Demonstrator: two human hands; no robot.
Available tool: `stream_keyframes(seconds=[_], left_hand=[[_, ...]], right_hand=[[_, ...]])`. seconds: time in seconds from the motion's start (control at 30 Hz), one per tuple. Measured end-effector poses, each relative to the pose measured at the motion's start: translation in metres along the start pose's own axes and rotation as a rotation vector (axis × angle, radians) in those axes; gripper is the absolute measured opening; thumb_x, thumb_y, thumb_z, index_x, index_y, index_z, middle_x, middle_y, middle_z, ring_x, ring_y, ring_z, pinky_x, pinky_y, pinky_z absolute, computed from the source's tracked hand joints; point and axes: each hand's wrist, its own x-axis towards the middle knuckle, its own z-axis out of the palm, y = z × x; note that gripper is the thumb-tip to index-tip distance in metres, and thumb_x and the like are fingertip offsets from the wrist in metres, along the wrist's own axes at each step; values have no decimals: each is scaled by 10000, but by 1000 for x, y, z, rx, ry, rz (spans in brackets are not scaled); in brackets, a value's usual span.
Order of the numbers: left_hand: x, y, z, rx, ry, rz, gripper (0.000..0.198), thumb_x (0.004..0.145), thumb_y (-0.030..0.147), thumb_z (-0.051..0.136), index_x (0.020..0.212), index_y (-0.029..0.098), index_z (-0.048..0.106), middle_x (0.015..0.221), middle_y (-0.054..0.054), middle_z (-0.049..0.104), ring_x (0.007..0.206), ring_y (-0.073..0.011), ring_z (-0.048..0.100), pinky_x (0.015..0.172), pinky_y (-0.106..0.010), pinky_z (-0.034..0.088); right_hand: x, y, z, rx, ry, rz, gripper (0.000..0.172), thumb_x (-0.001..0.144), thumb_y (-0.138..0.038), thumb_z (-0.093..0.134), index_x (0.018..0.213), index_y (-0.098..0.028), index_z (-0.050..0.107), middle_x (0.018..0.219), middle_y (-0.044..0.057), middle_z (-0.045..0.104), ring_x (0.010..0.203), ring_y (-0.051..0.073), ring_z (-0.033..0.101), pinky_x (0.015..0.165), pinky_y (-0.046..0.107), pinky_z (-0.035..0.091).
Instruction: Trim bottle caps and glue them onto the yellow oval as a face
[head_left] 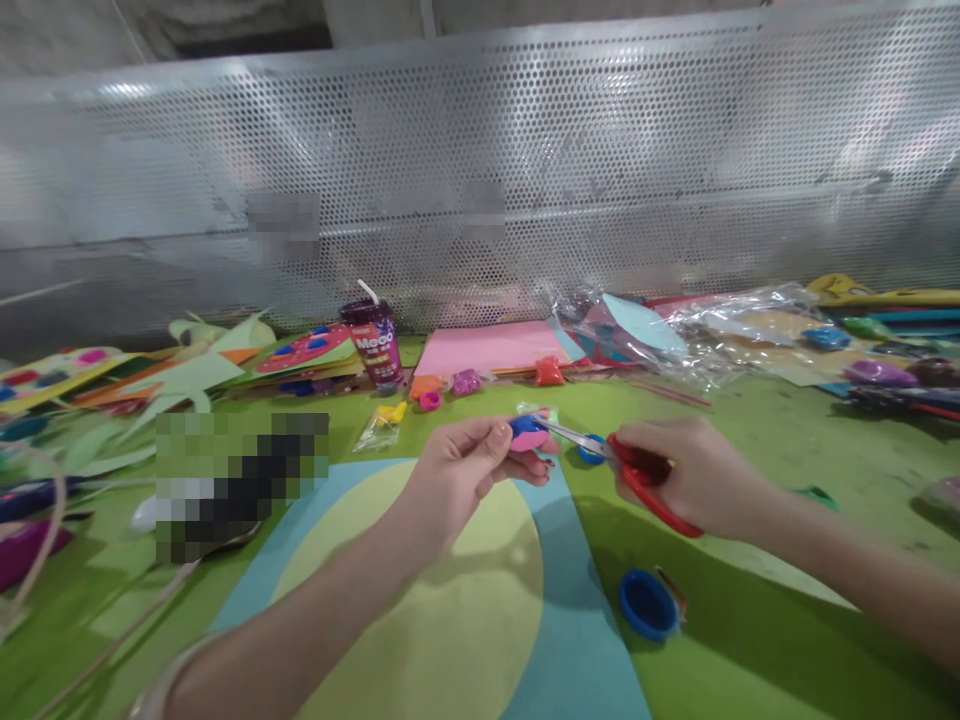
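My left hand (454, 470) pinches a small blue and pink piece (529, 434), which looks like soft clay, between thumb and fingers. Closed round the red handles, my right hand (701, 475) holds a pair of scissors (636, 482). The scissor blades point left and their tips meet the blue part of the piece; whether they cut into it I cannot tell. Below both hands lies a light blue sheet (570, 600) bearing a large yellow-green oval (450, 620). To the right of the sheet sits a round blue lid or tub (648, 604).
A purple drink cup (375, 345) with a straw stands at the back, beside pink paper (480, 347). Small clay packets, among them a red one (550, 371), lie before it. Plastic wrapping (720, 335) is heaped back right; paper cutouts (180, 385) lie left. A perforated metal panel (480, 170) closes the back.
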Motion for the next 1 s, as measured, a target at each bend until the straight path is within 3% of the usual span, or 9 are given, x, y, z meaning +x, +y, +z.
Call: stream_keyframes(seconds=[0.33, 0.5, 1.0], left_hand=[[2, 0, -2, -49, -19, -10, 193, 812, 241, 549, 756, 132, 699, 755, -69, 685, 627, -126, 605, 636, -254, 490], [1, 0, -3, -60, -21, -15, 193, 813, 240, 548, 759, 129, 696, 783, -78, 687, 620, -123, 601, 637, -258, 493], [3, 2, -5, -47, -39, -17, 193, 799, 263, 565, 734, 131, 690, 795, -87, 690, 628, -140, 607, 645, -287, 494]], right_hand=[[1, -9, -4, 387, -215, 172, 111, 638, -127, 456, 556, -196, 426, 469, -61, 437, 426, 85, 401, 404, 207, 318], [1, -12, -4, 568, -315, 287, 90, 653, -182, 504, 588, -192, 443, 491, -62, 420, 411, 89, 436, 388, 220, 400], [0, -14, 1, 632, -289, 389, 91, 634, -203, 552, 601, -182, 470, 492, -66, 381, 399, 78, 410, 354, 210, 445]])
